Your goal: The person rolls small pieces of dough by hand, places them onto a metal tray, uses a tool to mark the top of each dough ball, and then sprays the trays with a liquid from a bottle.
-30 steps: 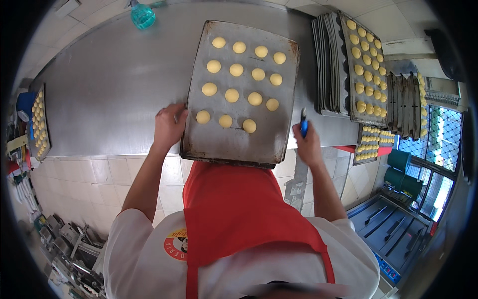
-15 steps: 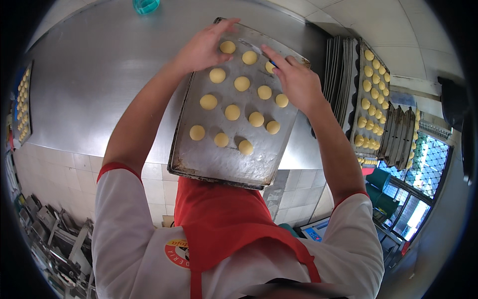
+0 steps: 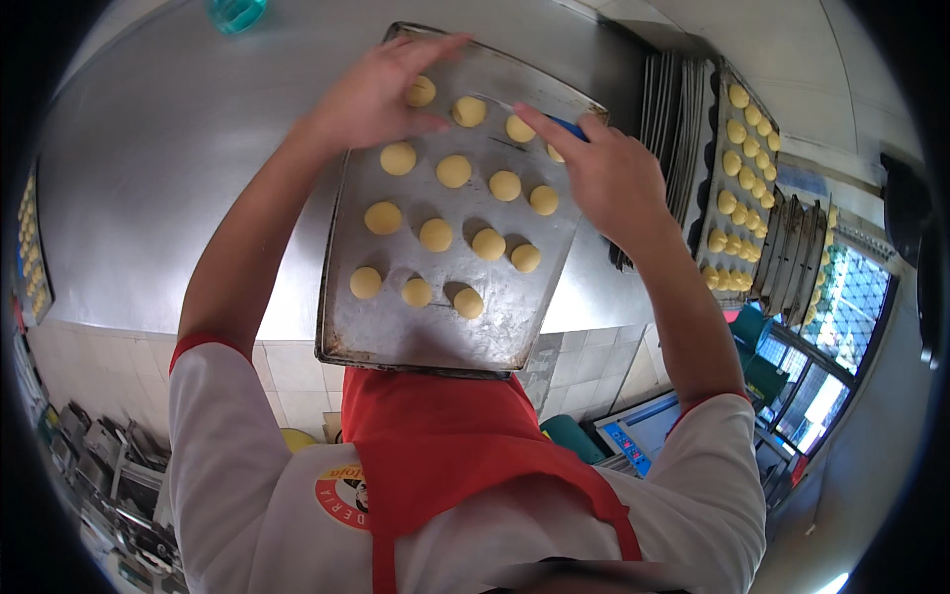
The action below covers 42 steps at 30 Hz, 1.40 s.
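A metal baking tray (image 3: 416,337) carries rows of round, pale yellow dough balls (image 3: 453,171). My right hand (image 3: 618,183) is closed around a blue-handled knife (image 3: 567,128), index finger stretched along it. Its thin blade, hard to make out, points left over the far row, by the second dough ball (image 3: 468,112). Over the tray's far left corner is my left hand (image 3: 371,99), thumb and fingers apart around the first dough ball (image 3: 422,91). That ball shows a faint line across its top. My right hand partly hides the far row's last ball.
The tray lies on a steel table (image 3: 188,178), its near end by my red apron (image 3: 435,426). At right stand stacked trays (image 3: 678,129) and another tray of dough balls (image 3: 737,188). A further filled tray (image 3: 35,247) is at far left, a teal container (image 3: 236,12) at the back.
The tray and its dough balls appear shifted left in view. The knife has turned in my right hand, showing more of its blue handle. My left hand stays at the far left corner.
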Tool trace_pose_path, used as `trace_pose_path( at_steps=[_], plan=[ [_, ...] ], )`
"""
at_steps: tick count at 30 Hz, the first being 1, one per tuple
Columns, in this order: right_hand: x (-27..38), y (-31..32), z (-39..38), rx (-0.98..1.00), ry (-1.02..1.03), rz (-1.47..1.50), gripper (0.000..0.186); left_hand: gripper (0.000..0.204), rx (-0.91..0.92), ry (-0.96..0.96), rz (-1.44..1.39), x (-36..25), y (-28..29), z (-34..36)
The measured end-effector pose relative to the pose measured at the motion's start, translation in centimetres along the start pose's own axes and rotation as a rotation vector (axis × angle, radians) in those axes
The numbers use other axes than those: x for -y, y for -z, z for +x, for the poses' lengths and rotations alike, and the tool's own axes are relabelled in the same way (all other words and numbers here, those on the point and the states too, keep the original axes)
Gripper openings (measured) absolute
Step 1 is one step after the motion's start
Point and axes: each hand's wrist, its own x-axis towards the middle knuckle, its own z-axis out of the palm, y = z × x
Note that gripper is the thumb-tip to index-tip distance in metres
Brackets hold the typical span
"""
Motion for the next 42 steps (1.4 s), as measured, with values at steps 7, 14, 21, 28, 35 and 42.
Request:
trace_pose_path(
  at_steps=[7,14,21,28,35,42],
  plan=[
    [-2.0,-3.6,-0.8,-0.142,0.045,-0.086,0.081,0.099,0.194,-0.010,0.141,-0.9,-3.1,2.0],
    [-4.3,-3.6,-4.0,-0.186,-0.002,-0.033,0.082,0.088,-0.044,-0.270,0.100,-5.2,-6.8,4.5],
    [-8.2,-3.9,-7.6,-0.069,-0.089,-0.118,0.075,0.098,0.184,-0.077,0.216,-5.6,-8.2,5.9],
    [-9.7,-6.3,-8.2,-0.193,-0.019,-0.067,0.070,0.099,0.226,-0.158,0.212,-8.9,-12.9,8.1],
    [-9.4,-4.9,-13.4,-0.082,-0.024,0.018,0.065,0.087,-0.008,-0.281,0.188,-10.5,-11.4,5.3],
    [-7.2,-7.7,-14.5,-0.041,-0.023,0.012,0.073,0.092,0.242,-0.176,0.226,-10.4,-13.0,0.4]
  ],
)
